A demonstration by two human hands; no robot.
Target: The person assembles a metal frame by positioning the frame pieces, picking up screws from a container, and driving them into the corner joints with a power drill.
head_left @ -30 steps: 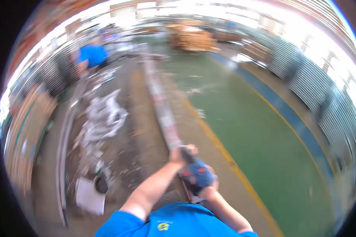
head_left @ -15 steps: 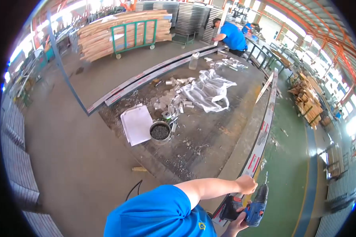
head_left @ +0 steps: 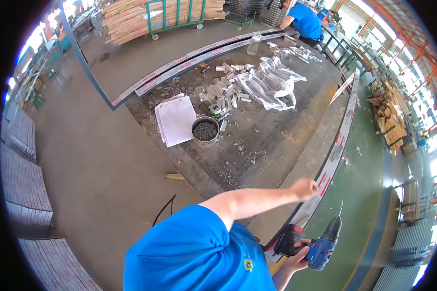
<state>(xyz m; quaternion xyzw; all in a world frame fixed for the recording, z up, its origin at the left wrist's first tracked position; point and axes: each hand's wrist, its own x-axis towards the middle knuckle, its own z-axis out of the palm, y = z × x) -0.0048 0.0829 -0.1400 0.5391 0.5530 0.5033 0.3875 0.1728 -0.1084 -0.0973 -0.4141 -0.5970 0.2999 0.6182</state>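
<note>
My right hand [head_left: 297, 258] is wrapped round the handle of a blue and black cordless drill [head_left: 320, 250], whose bit points up and away at the lower right. My left hand [head_left: 306, 189] is closed above the long metal profile [head_left: 331, 162] with red-marked film; whatever its fingers hold is hidden or too small to name. On the worktable [head_left: 272, 145] a round tin of small dark screws [head_left: 205, 131] stands beside white paper sheets [head_left: 176, 120]. Crumpled clear plastic [head_left: 272, 85] and small metal pieces [head_left: 223, 92] lie farther back.
Two more long profiles [head_left: 189, 60] run along the table's far-left edge, near a clear bottle [head_left: 254, 44]. A co-worker in blue [head_left: 305, 22] bends over the far end. A green trolley [head_left: 176, 14] with wooden boards stands behind; stacked panels [head_left: 26, 179] line the left.
The view has swung from along the profile toward the table, then tilted down slightly. My left hand has come away from the drill, while my right hand still holds it.
</note>
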